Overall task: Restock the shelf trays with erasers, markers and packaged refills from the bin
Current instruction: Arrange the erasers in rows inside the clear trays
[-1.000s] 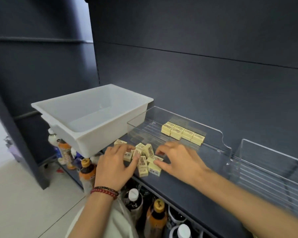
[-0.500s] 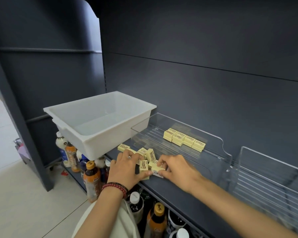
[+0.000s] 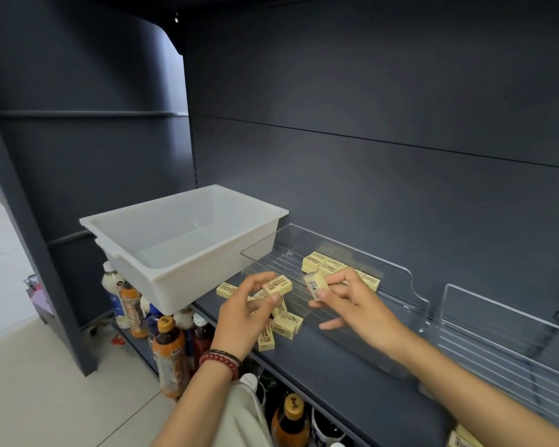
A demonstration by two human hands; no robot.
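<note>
The left hand (image 3: 239, 321) pinches one yellow eraser (image 3: 277, 285) between thumb and fingertips; the right hand (image 3: 359, 306) pinches a second eraser (image 3: 317, 284) (barcode showing). Loose erasers (image 3: 286, 324) lie just beneath the left fingers, and a neat row (image 3: 328, 265) sits in the clear tray (image 3: 400, 285) beyond the right fingertips.

One bin (image 3: 181, 285); two trays (image 3: 281, 257) (image 3: 497, 321); two held erasers (image 3: 277, 284) (image 3: 317, 283)

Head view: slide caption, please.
Left hand holds an eraser, right hand a second eraser, loose pile below, clear tray partly stocked.
</note>
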